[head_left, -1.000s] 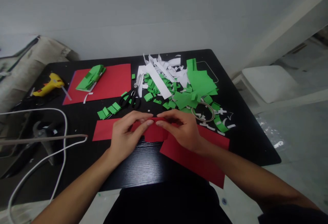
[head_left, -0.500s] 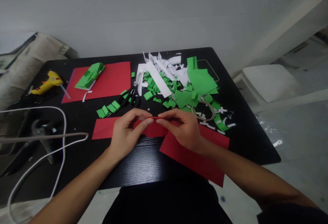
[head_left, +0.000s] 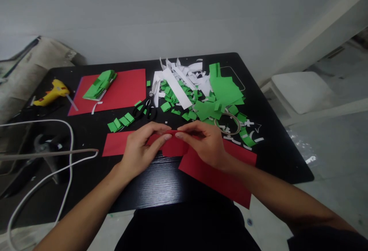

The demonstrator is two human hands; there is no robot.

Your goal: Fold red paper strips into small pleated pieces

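Observation:
Both of my hands pinch a small piece of red paper [head_left: 172, 145] above the near middle of the black table [head_left: 161, 186]. My left hand [head_left: 142, 149] grips its left part, fingers curled, thumb and forefinger meeting at the top edge. My right hand [head_left: 205, 143] grips its right part the same way, and the fingertips of the two hands nearly touch. Under the hands lie a red paper strip [head_left: 115, 143] to the left and a larger red sheet [head_left: 218, 176] to the right, which hangs over the table's front edge.
Black scissors [head_left: 145, 109] lie just beyond my hands among green paper squares [head_left: 122, 122]. A heap of green and white paper scraps [head_left: 198, 92] and a tape ring [head_left: 230, 124] lie at back right. A red sheet [head_left: 120, 90], yellow glue gun [head_left: 51, 92] and white cable [head_left: 61, 166] are at left.
Almost nothing differs. My hands keep their pinch on the red paper in the same place; the view has shifted very slightly.

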